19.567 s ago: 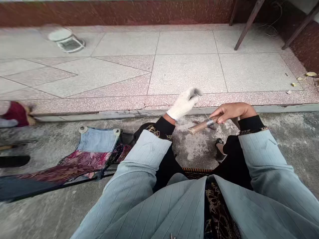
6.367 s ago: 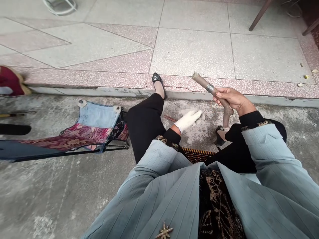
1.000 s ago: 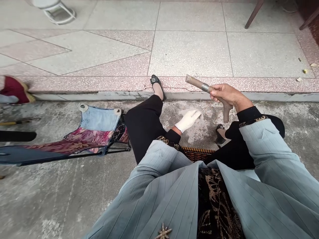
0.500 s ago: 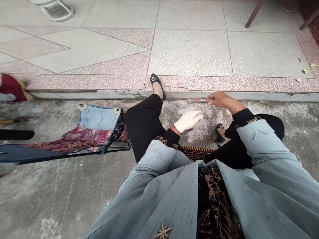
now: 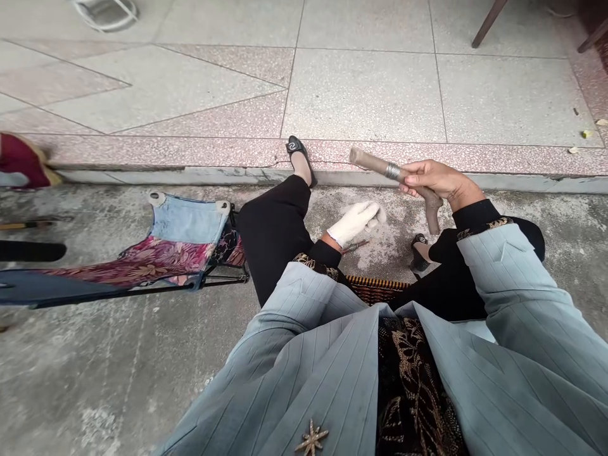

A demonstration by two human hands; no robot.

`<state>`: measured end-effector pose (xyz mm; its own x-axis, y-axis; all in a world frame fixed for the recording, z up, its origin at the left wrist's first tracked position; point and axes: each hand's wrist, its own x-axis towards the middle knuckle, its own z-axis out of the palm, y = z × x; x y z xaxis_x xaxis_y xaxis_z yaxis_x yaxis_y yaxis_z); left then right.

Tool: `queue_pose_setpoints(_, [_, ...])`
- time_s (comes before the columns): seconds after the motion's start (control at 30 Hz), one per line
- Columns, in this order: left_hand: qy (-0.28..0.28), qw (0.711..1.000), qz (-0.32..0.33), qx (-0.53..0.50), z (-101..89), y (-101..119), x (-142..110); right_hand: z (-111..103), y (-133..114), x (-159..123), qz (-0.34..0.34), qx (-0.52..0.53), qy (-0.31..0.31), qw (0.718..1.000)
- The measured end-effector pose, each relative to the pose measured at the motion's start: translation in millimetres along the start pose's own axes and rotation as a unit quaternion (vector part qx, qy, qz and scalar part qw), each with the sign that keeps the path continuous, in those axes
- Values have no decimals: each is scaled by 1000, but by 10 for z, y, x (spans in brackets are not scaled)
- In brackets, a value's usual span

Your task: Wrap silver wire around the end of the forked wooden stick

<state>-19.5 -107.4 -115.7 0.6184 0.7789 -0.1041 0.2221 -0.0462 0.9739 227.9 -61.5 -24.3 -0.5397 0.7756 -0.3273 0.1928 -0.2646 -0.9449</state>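
On the left, a long folding chair (image 5: pixel 130 263) is stretching over the grey concrete (image 5: pixel 166 373), its floral cloth running up to a pale denim panel (image 5: pixel 187 220). Beyond it, a dark red shoe (image 5: pixel 21 158) is showing at the left edge, with a yellow-handled object (image 5: pixel 19 225) and a black shape (image 5: pixel 31 251) appearing nearer. Far left, a white stool base (image 5: pixel 107 28) is standing on pale tiles (image 5: pixel 365 95); far right, a brown leg (image 5: pixel 489 22) is slanting down and small yellowish scraps (image 5: pixel 587 133) are lying about.

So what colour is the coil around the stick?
The coil is silvery, clearest in the head view.
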Motion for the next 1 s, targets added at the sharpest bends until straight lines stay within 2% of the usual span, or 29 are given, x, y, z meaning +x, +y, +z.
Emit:
queue_pose_setpoints(0.1, [11,998,17,57,63,15,13,-31,76,59,24,33,77,996])
queue_pose_setpoints(0.33, [11,992,45,119,55,114,-8,-54,227,156,72,12,102,992])
queue_pose_setpoints(0.43, [7,985,38,166,62,134,-30,-7,207,164,99,-56,117,987])
queue_pose_setpoints(0.53, [-7,979,26,202,56,107,-27,50,181,189,139,-187,122,965])
queue_pose_setpoints(0.6, [-14,977,25,214,28,67,-13,79,180,216,162,-302,104,934])
queue_pose_setpoints(0.67, [-26,972,31,233,-18,24,0,100,199,240,194,-406,54,892])
queue_pose_setpoints(0.73, [-48,964,41,258,-71,-10,9,109,240,253,237,-449,-42,861])
queue_pose_setpoints(0.77, [-59,961,46,265,-96,-22,13,110,264,254,254,-438,-105,856])
queue_pose_setpoints(0.83, [-71,964,53,251,-130,-40,21,99,301,237,257,-363,-239,863])
queue_pose_setpoints(0.9, [-65,978,49,193,-134,-59,35,70,303,199,211,-253,-318,889])
queue_pose_setpoints(0.93, [-50,988,40,142,-123,-71,43,49,288,175,173,-194,-318,912])
queue_pose_setpoints(1.0, [-5,1000,17,18,-78,-99,59,2,234,130,87,-81,-241,963])
